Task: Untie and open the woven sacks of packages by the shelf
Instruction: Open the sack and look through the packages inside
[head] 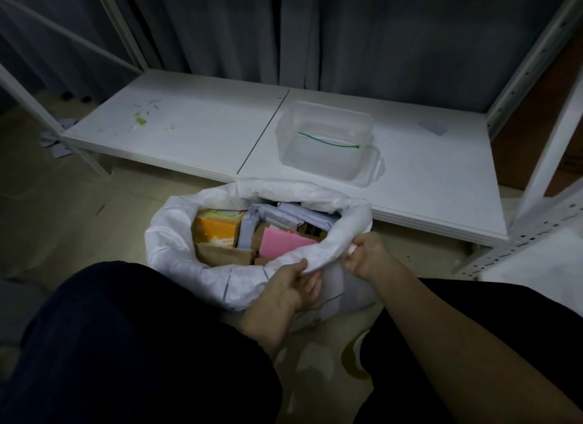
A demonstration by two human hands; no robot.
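A: Head view, single frame. Where is the sack?

B: Sack [176,250] stands on the floor [63,209], directly in front of the low white shelf [189,133], its far rim touching or just short of the shelf edge. Mouth open, rim rolled outward into a thick collar.

A: Contents?

B: Packages visible inside: orange box [216,228] at left, pink parcel [284,245] right of centre, brown cardboard [222,254] at the near side, grey-white mailers [296,210] toward the back. All lie below the rim.

A: Hands?

B: Left hand [295,284] at the near rim, palm turned up, fingers curled under the rolled edge, thumb on top; closed on the sack fabric. Right hand [367,254] just beside it, at the right-hand rim, fingers pinched on the same fold. Both hold the sack; the two hands are close but not touching.

A: Body position?

B: Dark-clad legs [126,344] fill the lower frame on either side of the sack; bare forearms reach between them.

A: Shelf contents?

B: Clear plastic tub [372,168] on the shelf board, right of the board seam, just behind the sack. Green tie [328,140] lies loose on the tub floor. Small greenish scraps [140,119] on the left board, well apart from the tub.

A: Surroundings?

B: Dark curtain [347,29] behind the shelf. White perforated upright [533,54] at right. Lighting dim; print on the packages unreadable.
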